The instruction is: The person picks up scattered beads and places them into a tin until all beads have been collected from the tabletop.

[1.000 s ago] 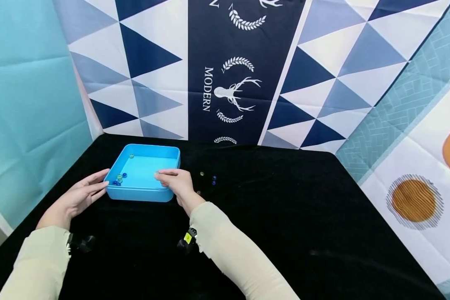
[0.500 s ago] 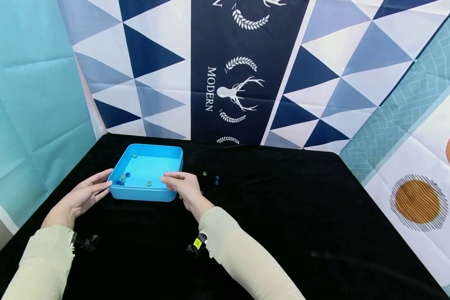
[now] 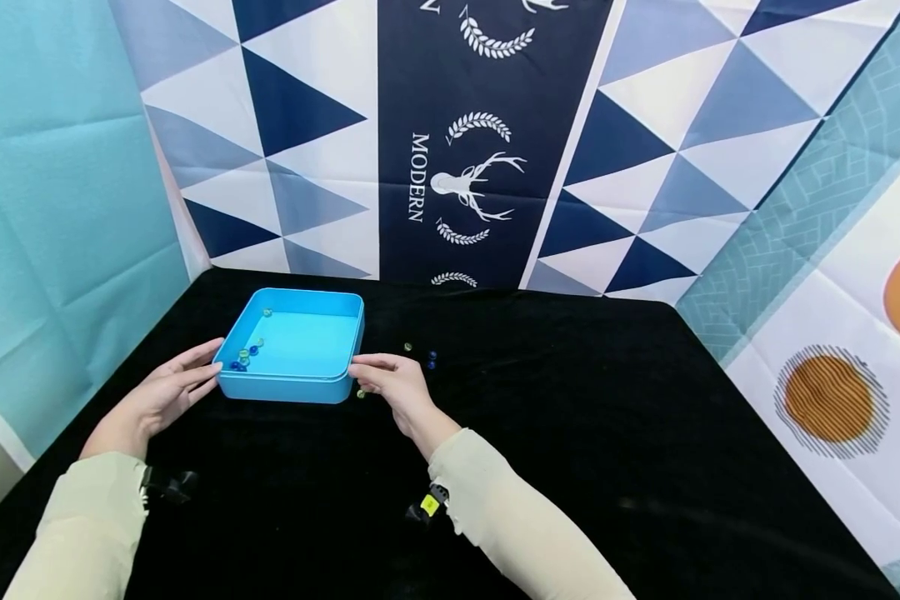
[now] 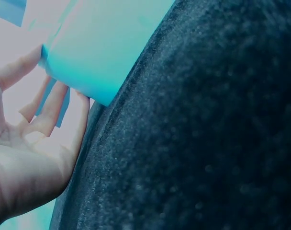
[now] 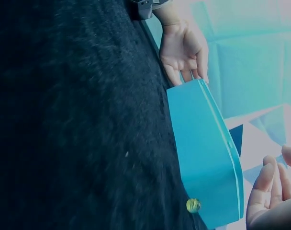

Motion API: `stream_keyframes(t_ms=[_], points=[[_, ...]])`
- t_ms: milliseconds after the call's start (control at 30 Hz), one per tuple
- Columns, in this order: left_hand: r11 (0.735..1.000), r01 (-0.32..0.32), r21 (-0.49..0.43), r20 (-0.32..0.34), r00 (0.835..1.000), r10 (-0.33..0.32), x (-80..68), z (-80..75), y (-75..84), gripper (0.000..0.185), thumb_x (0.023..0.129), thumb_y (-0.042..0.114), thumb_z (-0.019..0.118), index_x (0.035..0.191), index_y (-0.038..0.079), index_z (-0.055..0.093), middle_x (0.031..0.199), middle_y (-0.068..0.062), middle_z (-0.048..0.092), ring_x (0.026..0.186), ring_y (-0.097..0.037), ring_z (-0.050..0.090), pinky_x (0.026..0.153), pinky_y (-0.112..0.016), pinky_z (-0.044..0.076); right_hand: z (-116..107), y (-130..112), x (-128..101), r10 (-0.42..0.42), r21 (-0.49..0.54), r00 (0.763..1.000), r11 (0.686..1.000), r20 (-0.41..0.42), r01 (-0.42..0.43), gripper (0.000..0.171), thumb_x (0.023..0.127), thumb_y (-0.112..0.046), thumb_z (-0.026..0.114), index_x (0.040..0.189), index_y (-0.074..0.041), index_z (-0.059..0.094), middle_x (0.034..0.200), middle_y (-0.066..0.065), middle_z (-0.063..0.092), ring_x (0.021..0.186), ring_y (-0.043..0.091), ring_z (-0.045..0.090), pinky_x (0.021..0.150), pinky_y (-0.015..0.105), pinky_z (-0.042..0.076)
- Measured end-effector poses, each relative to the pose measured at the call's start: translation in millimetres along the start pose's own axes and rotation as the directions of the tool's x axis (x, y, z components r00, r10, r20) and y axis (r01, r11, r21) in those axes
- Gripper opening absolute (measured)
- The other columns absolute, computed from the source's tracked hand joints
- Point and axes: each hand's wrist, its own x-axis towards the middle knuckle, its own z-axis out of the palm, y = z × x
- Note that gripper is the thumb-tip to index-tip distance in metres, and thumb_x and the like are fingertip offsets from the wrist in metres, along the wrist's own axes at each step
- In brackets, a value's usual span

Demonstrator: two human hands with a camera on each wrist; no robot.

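A shallow light-blue box stands on black cloth, with several green and blue marbles gathered toward its left side. My left hand rests its fingertips against the box's left front corner; in the left wrist view the thumb touches the rim and the other fingers lie along the wall. Just off the right front corner is my right hand, holding nothing, thumb and fingers apart in the right wrist view. Below its fingertips a yellow-green marble lies beside the box wall.
More loose marbles lie right of the box: a greenish one and two blue ones. The black cloth spreads out to the right. Patterned fabric hangs behind the table's far edge.
My right hand has let a green marble go inside the box and moved right, out past the rim. That marble has rolled left toward the others. My left hand stays at the corner.
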Motion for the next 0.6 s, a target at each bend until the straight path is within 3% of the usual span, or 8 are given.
stream_keyframes(t_ms=[133,333,433,600], points=[[1.0,0.016,0.016,-0.01,1.0,-0.016,-1.0,0.8,1.8,0.06,0.091,0.013,0.062,0.142,0.03,0.036,0.155,-0.004,0.001,0.098,0.005,0.055,0.086,-0.016,0.046,-13,2,-4,-0.018,-0.012,1.0,1.0,0.002,0.018,0.026,0.079,-0.008,0.073,0.103,0.003,0.069,0.086,0.005,0.069,0.076,0.021,0.061,0.072,0.026,0.053],[0.999,0.022,0.025,-0.013,1.0,-0.021,-1.7,2.6,4.5,0.07,0.089,0.014,0.064,0.147,0.027,0.027,0.155,-0.004,0.002,0.097,0.005,0.055,0.086,-0.016,0.046,-32,5,-12,-0.028,-0.003,1.0,1.0,-0.005,0.028,0.035,0.08,-0.007,0.073,0.109,0.009,0.064,0.087,0.005,0.068,0.076,0.019,0.062,0.071,0.024,0.053],[1.0,0.02,0.024,-0.01,1.0,-0.02,-1.2,2.3,4.5,0.069,0.089,0.014,0.064,0.147,0.027,0.028,0.155,-0.004,0.001,0.098,0.005,0.054,0.086,-0.016,0.046,-41,5,-14,-0.027,0.005,0.999,1.0,-0.02,0.027,0.036,0.08,-0.008,0.073,0.11,0.009,0.063,0.086,0.005,0.068,0.078,0.021,0.062,0.071,0.025,0.052],[1.0,0.018,0.009,-0.008,1.0,-0.018,-1.3,1.3,2.9,0.056,0.09,0.013,0.064,0.138,0.032,0.042,0.155,-0.003,0.005,0.098,0.004,0.055,0.085,-0.016,0.047,-55,4,-14,-0.033,0.035,0.999,0.999,-0.042,0.034,0.035,0.08,-0.005,0.072,0.11,0.01,0.062,0.084,0.005,0.068,0.079,0.022,0.062,0.07,0.024,0.052]])
